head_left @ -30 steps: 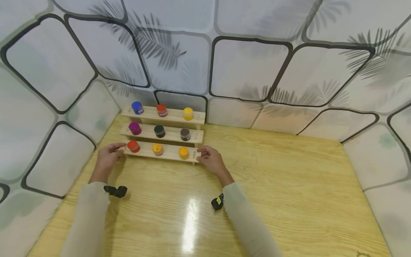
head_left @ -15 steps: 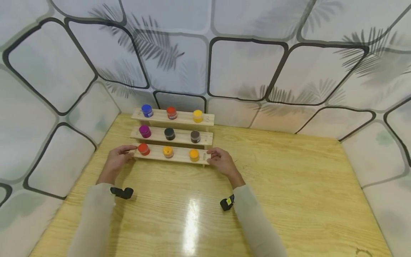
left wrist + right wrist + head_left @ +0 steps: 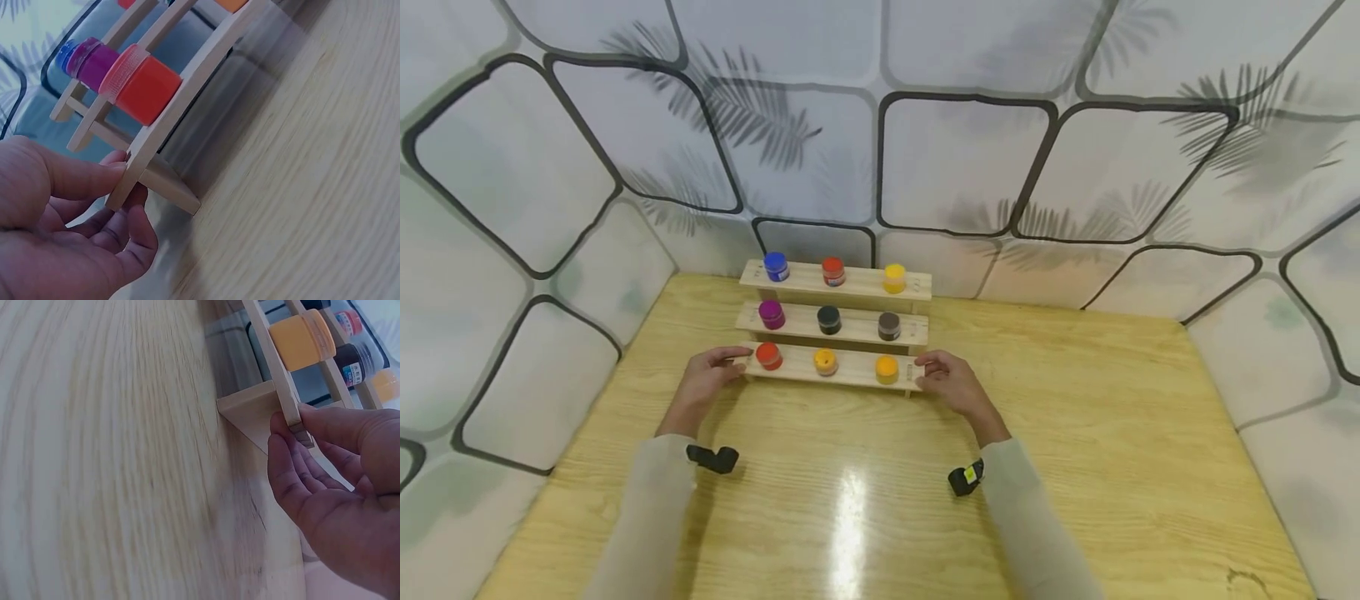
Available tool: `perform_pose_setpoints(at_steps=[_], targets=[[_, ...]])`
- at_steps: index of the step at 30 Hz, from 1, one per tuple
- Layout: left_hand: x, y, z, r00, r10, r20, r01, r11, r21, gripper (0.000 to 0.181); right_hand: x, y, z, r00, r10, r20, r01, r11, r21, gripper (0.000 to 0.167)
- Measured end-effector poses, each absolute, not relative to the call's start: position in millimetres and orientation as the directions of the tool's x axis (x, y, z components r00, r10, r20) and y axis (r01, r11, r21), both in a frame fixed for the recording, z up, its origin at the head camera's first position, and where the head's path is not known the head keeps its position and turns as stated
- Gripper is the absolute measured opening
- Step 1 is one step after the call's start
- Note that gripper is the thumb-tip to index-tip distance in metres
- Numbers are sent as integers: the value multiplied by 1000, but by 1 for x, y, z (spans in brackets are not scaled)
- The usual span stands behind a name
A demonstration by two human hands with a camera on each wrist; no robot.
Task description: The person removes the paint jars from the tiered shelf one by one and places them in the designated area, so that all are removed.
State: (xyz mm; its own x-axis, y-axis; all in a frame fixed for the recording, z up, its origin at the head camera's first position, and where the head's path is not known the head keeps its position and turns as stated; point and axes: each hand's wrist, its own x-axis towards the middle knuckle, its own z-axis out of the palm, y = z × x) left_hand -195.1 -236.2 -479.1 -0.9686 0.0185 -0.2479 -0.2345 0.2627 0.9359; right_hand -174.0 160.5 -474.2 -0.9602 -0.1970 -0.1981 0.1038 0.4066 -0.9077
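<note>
Left hand (image 3: 703,379) and right hand (image 3: 953,383) both pinch — one at each end of the front plank of a three-step wooden rack (image 3: 856,367). Rack is at the tabletop (image 3: 1097,425), left of centre, near the patterned back wall (image 3: 962,158); can't tell whether every foot is flush with the surface. Far left: patterned side wall (image 3: 512,167), then a pale left sleeve (image 3: 651,500) with a black wrist camera (image 3: 715,459). Left thumb lies on top of the plank end, fingers curl beneath, near the front red jar (image 3: 768,356). Left column of jars, back to front: blue jar (image 3: 776,267), purple jar (image 3: 771,315), that front red jar. Middle column: back red jar (image 3: 832,271), black jar (image 3: 829,320), orange jar (image 3: 825,362) with dark spots on its lid. Right column: yellow jar (image 3: 894,278), dark grey jar (image 3: 889,326), yellow-orange jar (image 3: 887,369). All nine upright, three per step, gaps between. Next, right hand: thumb on top of the plank end, fingers under it — near the yellow-orange jar, not touching. Below that, second wrist camera (image 3: 966,477), black with a yellow-green patch, by the right sleeve (image 3: 1033,508). Glare streak on the tabletop between the forearms. Far right: another patterned wall (image 3: 1292,350).
</note>
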Motion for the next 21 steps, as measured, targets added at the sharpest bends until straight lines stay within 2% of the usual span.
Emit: perform_pose_setpoints(at_steps=[10,21], targets=[[-194,-207,-477,-960,26,-279,-263,258,930,38,-170,193,-476,-959,-224,-173,58,441,-895,32],[-197,-167,-477,-963,30,-266,-253,226,941,36,-169,235,-473,-954,-225,-196,77,450,-890,37]])
